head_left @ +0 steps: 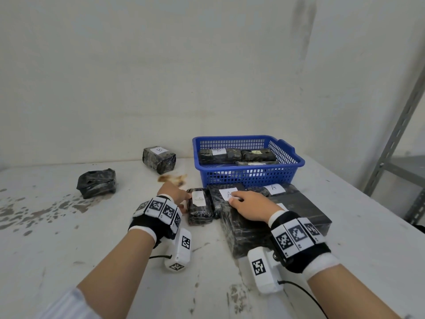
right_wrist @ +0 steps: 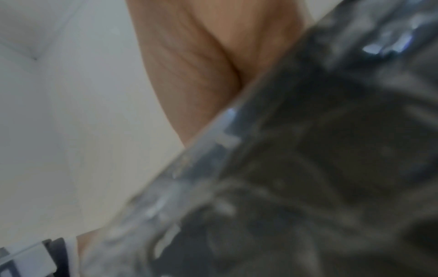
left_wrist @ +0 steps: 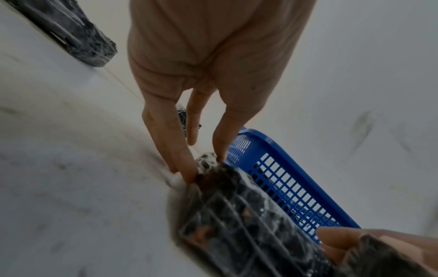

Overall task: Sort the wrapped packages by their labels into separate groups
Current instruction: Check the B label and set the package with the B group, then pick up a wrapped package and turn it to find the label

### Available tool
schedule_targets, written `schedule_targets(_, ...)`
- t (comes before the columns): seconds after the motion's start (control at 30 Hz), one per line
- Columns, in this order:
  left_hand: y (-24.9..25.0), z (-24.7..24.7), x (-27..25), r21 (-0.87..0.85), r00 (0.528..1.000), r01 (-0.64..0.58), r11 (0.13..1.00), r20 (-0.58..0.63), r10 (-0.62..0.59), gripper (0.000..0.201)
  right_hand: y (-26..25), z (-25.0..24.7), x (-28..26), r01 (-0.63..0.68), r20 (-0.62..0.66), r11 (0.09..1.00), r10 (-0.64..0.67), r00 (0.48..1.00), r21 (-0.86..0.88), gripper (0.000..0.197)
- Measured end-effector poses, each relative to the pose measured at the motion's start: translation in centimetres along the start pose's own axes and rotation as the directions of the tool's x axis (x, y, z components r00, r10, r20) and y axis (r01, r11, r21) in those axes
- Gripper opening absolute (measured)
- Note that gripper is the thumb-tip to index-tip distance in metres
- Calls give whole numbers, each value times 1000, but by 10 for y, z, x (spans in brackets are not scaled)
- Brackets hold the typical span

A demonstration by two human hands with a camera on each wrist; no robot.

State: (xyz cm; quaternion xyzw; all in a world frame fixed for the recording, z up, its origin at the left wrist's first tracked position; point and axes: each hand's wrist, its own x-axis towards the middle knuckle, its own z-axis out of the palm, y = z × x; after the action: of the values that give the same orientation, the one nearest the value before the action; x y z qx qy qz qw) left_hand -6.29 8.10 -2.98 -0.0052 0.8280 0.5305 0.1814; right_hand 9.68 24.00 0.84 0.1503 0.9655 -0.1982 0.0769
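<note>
Against a bare white wall, the stained white bench [head_left: 69,238] carries a blue plastic basket [head_left: 249,173]. Just before it, the small black film-wrapped package [head_left: 199,209] lies long axis pointing away. The left hand [head_left: 173,194] pinches its far-left end; the right hand [head_left: 250,207] rests flat on the neighbouring A-labelled black package [head_left: 230,199].

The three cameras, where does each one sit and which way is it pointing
Head: on the head, looking down at the table, blue basket, both forearms and hands.
Left wrist: along the left hand to fingers gripping a small package; basket shared with the head view.
Right wrist: blurred, right hand's palm against a wrapped package.
</note>
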Motion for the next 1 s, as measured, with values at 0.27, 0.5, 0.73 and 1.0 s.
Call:
schedule_targets(0.27, 0, -33, -12, 75, 999, -37, 997, -5, 37, 47, -13, -10, -3, 32, -122, 993, -17, 992, 116, 44)
schedule_targets(0.5, -1, -112, 19, 244, 953, -57, 968, -276, 126, 20, -92, -9, 18, 226, -249, 953, -173, 953, 203, 16)
schedule_targets(0.73, -28, -178, 45, 402, 836, 201, 893, -546, 58, 49, -153, 29, 76, 210, -50, 935, -204, 978, 287, 28)
schedule_targets(1.0, -40, -221, 81, 594, 971, 87, 799, -229, 64, 109, -174, 53, 112, 192, 99, 971, -207, 973, 141, 46)
